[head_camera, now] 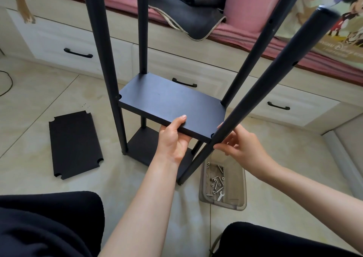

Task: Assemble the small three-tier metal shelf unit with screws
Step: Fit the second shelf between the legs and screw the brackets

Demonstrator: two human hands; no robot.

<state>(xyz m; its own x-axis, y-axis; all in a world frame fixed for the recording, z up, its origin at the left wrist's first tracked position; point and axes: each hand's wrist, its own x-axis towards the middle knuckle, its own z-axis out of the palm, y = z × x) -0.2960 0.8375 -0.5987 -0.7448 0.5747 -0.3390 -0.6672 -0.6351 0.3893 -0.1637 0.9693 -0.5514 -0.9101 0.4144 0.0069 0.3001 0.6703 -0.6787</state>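
A black shelf frame stands on the floor with several dark poles rising from its bottom shelf (141,148). A middle shelf panel (169,101) sits between the poles. My left hand (172,139) grips its near edge, thumb on top and fingers underneath. My right hand (239,145) is at the near right pole (265,80) by the panel's corner, fingers curled at the pole; whether it pinches a screw is hidden. A third loose panel (75,145) lies flat on the floor to the left.
A clear plastic tray (238,188) beside the frame's near foot holds several screws, nuts and a small wrench (221,196). White drawers (78,41) under a pink-cushioned bench run behind the frame. My black-clad knees (45,223) fill the bottom corners. A cable (7,82) lies far left.
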